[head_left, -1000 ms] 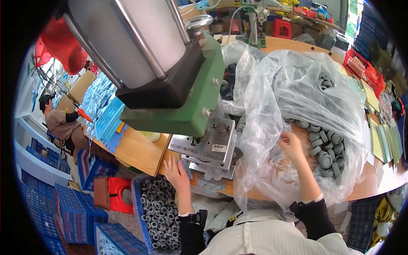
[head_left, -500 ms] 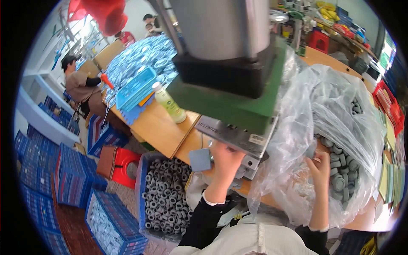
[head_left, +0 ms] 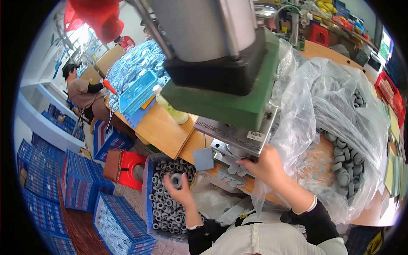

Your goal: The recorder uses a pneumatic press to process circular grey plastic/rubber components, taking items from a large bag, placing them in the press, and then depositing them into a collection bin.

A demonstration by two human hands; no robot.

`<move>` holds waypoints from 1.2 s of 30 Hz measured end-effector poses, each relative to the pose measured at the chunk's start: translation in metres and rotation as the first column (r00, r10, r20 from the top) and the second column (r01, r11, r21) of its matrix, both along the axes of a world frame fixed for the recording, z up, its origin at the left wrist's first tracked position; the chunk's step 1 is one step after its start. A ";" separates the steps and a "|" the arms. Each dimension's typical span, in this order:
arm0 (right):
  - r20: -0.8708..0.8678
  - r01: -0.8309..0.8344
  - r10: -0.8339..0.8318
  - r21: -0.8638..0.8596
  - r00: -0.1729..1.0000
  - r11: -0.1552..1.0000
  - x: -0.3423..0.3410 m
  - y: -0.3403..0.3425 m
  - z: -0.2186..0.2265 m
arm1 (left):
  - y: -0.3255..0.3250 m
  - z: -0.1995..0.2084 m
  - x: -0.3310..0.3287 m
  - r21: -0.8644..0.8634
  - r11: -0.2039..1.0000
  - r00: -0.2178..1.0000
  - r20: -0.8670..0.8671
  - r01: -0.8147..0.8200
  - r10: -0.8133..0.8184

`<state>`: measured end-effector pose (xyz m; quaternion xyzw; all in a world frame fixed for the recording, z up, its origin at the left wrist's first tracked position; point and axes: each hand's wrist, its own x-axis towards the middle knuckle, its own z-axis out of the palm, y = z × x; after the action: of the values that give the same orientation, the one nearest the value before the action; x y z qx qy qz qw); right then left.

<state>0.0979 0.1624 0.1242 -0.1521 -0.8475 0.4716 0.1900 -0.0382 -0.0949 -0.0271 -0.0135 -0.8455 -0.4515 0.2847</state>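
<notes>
Desk (head_left: 196, 146) bears a green press (head_left: 221, 104) just beyond the right grip (head_left: 268, 168), whose hold I cannot tell. Left grip (head_left: 182, 194) pinches a gray ring (head_left: 176, 175)

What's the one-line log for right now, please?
Left hand: over blue bin, around grey ring, grip unclear | Right hand: at metal press die, grip hidden | Blue-grey square pad: left of die

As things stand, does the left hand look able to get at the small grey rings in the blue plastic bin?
Probably yes: the left hand hangs over the open blue plastic bin, and nothing appears to cover the small grey rings beneath.
</notes>
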 end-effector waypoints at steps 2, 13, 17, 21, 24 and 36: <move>-0.117 -0.068 0.068 0.003 0.991 0.998 -0.008 -0.004 -0.005 | -0.045 -0.018 -0.006 -0.332 0.916 0.971 -0.002 -0.226 0.239; -0.258 0.067 -0.038 0.107 0.965 0.992 0.006 -0.013 -0.007 | -0.005 -0.018 -0.024 -0.225 0.965 0.991 0.037 0.135 -0.130; -0.340 0.072 0.005 0.214 0.941 0.974 -0.018 0.003 -0.018 | 0.055 0.009 -0.023 -0.188 0.915 0.925 -0.064 0.358 -0.375; -0.237 -0.036 0.061 0.110 0.969 0.993 -0.017 0.015 -0.003 | 0.094 0.007 -0.033 -0.447 0.748 0.839 0.011 0.491 -0.544; -0.213 -0.024 0.010 -0.061 0.977 0.998 -0.006 -0.004 -0.014 | 0.088 -0.012 -0.051 -0.547 0.694 0.852 0.070 0.467 -0.518; 0.017 0.279 -0.284 0.131 0.959 0.951 0.099 0.295 -0.188 | 0.101 0.030 -0.009 -0.006 0.814 0.795 -0.214 0.580 -0.568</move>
<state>0.1971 0.4572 -0.0640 -0.2673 -0.8488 0.3818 0.2495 -0.0468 0.0064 0.0026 -0.3072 -0.7535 -0.5378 0.2203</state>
